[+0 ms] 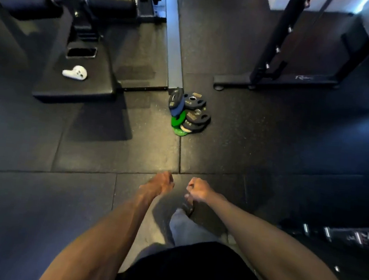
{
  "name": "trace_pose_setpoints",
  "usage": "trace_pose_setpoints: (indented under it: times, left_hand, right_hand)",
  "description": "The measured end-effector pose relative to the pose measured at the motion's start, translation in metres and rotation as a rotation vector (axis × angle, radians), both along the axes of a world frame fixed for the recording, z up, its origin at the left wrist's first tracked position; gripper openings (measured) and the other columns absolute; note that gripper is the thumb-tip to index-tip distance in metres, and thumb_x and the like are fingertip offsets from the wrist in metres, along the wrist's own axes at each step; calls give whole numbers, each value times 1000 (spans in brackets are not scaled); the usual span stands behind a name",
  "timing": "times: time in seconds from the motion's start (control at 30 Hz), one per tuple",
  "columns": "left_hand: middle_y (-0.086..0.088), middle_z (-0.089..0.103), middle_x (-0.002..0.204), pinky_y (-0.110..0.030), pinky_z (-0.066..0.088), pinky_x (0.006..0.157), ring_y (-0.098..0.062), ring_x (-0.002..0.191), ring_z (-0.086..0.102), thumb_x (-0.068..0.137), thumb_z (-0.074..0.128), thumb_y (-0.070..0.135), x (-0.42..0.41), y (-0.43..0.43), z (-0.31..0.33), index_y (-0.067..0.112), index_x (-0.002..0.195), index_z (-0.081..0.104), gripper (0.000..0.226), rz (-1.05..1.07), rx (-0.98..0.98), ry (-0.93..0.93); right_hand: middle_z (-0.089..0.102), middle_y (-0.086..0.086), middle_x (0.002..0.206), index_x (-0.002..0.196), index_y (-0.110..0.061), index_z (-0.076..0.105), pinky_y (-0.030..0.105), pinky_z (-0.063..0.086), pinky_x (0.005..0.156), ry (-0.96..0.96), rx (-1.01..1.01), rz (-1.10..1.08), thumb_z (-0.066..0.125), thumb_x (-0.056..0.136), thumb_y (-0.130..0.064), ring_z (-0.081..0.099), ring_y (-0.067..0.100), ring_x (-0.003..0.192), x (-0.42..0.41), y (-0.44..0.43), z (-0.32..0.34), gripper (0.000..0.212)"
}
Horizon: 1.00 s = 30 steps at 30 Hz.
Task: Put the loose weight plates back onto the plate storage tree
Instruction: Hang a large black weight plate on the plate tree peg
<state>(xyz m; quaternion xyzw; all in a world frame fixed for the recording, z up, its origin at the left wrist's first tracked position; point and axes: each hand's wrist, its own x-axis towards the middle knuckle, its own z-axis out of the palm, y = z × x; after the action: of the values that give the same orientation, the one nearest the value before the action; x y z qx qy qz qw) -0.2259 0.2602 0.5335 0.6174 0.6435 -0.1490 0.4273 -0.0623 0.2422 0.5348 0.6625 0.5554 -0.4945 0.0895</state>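
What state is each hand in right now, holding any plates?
Left hand: closed, fingers curled, holding nothing.
Right hand: closed, fingers curled, holding nothing.

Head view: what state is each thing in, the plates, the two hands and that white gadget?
weight plates, loose in a jumbled pile on the floor, some leaning, none held.
left hand, fingers curled, holding nothing.
right hand, fingers curled, holding nothing.
white controller, lying on the black platform, untouched.
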Motion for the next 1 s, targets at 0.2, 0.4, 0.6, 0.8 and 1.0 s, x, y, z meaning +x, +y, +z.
trace_pose_setpoints:
  times: [0.2, 0.4, 0.6, 0.8, 1.0]
  left_hand:
    - [-23, 64, 126, -33, 46, 93, -34, 117, 61, 99, 50, 17, 3, 144, 1, 0, 124, 62, 33, -26, 40, -24]
    - [-23, 61, 130, -38, 44, 102, -37, 123, 56, 100, 47, 20, 1, 281, -32, -3, 124, 62, 36, -120, -21, -20]
    - [-26, 63, 124, -39, 49, 94, -38, 116, 61, 99, 46, 16, 4, 431, -68, -7, 117, 64, 34, -220, -65, -21]
    - [-25, 63, 126, -41, 49, 94, -38, 116, 61, 98, 49, 10, 16, 556, -99, -6, 123, 63, 33, -316, -115, -22]
    - [-22, 62, 128, -42, 50, 98, -38, 118, 60, 99, 50, 13, 43, 642, -177, -3, 128, 59, 34, -251, -188, 26]
  right_hand:
    - [67, 17, 125, 119, -5, 65, 31, 46, 91, 3, -7, -110, 51, 101, -16, 61, 31, 118, -4, 134, 4, 26]
    - [66, 16, 130, 120, -6, 67, 31, 45, 96, -38, -30, -126, 50, 101, -14, 58, 33, 124, -9, 266, -17, 27]
    - [63, 21, 131, 123, 0, 62, 36, 44, 101, -71, -60, -227, 43, 103, -13, 57, 35, 126, -9, 399, -49, 31]
    - [60, 26, 131, 125, 7, 61, 37, 46, 95, -41, -124, -260, 38, 104, -11, 58, 38, 122, 1, 506, -86, 35]
    - [68, 27, 112, 93, -8, 56, 43, 52, 92, -17, -184, -279, 46, 100, -10, 65, 42, 115, 23, 593, -175, 12]
